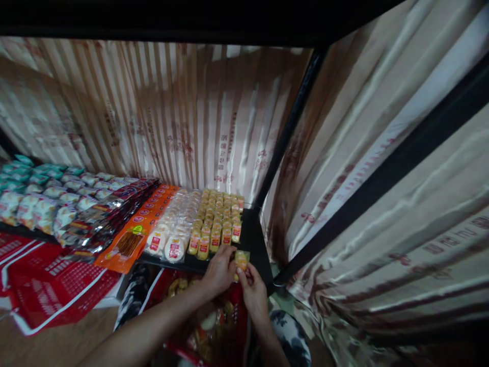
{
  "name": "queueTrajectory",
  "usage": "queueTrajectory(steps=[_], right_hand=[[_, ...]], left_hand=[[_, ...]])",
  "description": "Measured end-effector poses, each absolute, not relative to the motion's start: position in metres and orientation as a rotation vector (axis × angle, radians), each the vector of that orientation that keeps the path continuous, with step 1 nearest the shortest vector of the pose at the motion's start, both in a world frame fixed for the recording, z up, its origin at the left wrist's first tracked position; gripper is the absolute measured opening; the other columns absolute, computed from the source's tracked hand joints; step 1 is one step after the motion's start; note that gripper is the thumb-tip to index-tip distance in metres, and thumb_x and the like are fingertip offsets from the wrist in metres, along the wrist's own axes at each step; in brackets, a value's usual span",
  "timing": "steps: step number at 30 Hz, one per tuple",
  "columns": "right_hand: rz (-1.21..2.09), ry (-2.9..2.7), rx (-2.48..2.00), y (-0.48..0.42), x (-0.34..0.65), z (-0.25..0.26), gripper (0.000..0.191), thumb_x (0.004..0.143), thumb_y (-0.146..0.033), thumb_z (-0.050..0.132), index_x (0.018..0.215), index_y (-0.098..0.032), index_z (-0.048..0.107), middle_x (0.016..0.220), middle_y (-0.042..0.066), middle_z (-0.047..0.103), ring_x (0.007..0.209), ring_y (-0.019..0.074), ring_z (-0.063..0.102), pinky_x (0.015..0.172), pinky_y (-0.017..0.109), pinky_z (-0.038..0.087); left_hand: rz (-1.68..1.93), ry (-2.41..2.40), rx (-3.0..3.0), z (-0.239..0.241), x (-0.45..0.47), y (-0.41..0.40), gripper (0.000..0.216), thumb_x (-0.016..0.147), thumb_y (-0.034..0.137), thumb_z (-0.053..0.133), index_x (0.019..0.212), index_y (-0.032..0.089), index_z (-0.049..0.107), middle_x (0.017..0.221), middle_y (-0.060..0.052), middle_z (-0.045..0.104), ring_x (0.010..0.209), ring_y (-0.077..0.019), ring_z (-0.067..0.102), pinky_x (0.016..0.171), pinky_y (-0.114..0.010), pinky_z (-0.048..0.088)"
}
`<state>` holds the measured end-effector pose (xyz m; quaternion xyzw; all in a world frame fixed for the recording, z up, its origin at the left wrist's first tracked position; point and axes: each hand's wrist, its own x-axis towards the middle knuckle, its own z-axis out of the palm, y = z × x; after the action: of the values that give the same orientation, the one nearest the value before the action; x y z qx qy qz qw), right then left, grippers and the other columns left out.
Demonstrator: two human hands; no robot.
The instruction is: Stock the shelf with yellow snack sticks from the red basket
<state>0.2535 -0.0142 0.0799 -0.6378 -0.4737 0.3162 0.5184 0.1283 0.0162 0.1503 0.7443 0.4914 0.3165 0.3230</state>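
Yellow snack packet [242, 259], held above the near edge of the black shelf [260, 247]. The right hand [254, 288] pinches it at the near end; the left hand [221, 269] meets its left side, though in this dim view whether those fingers grip cannot be told. The packet is probably light, its film slippery and its filling easily crushed; the wrapper's edges offer the gentlest hold. Yellow packet rows [215, 219] crowd the far left, beside white round packets [174, 247]. A dark post [289, 127] bounds the far right; a red basket [239, 318] lies below.
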Motion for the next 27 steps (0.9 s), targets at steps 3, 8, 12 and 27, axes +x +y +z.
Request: queueTrajectory(steps=[3, 8, 12, 27], right_hand=[[0.611, -1.12, -1.567, 0.011, 0.266, 0.089, 0.047, 0.076, -0.049, 0.048, 0.107, -0.017, 0.062, 0.096, 0.009, 0.068, 0.084, 0.0218, 0.064, 0.072, 0.032, 0.051], [0.445, -1.092, -1.602, 0.054, 0.283, 0.1, 0.045, 0.074, -0.047, 0.047, 0.103, -0.017, 0.063, 0.091, 0.01, 0.069, 0.081, 0.0231, 0.064, 0.075, 0.034, 0.05], [0.494, -1.027, -1.559, 0.088, 0.292, 0.106, 0.046, 0.072, -0.045, 0.048, 0.102, -0.013, 0.062, 0.086, 0.011, 0.069, 0.076, 0.0223, 0.064, 0.072, 0.033, 0.049], [0.21, -1.072, -2.119, 0.197, 0.306, 0.104, 0.041, 0.084, -0.034, 0.037, 0.113, -0.013, 0.056, 0.101, 0.014, 0.064, 0.093, 0.025, 0.061, 0.072, 0.031, 0.043]], left_hand=[[0.822, 1.304, 1.986, 0.164, 0.148, 0.031, 0.043, 0.079, 0.015, 0.04, 0.12, 0.016, 0.049, 0.118, -0.009, 0.053, 0.109, -0.0193, 0.05, 0.1, -0.031, 0.037], [0.759, 1.282, 2.038, 0.183, 0.176, 0.068, 0.045, 0.076, 0.013, 0.04, 0.12, 0.011, 0.051, 0.117, -0.013, 0.056, 0.11, -0.0224, 0.05, 0.101, -0.032, 0.036], [0.691, 1.331, 2.09, 0.192, 0.191, 0.103, 0.044, 0.075, 0.013, 0.041, 0.119, 0.016, 0.051, 0.117, -0.009, 0.057, 0.106, -0.02, 0.054, 0.096, -0.029, 0.041], [0.388, 1.258, 2.574, 0.173, 0.213, 0.22, 0.041, 0.079, 0.015, 0.041, 0.117, 0.009, 0.052, 0.116, -0.013, 0.061, 0.115, -0.0221, 0.048, 0.108, -0.04, 0.025]])
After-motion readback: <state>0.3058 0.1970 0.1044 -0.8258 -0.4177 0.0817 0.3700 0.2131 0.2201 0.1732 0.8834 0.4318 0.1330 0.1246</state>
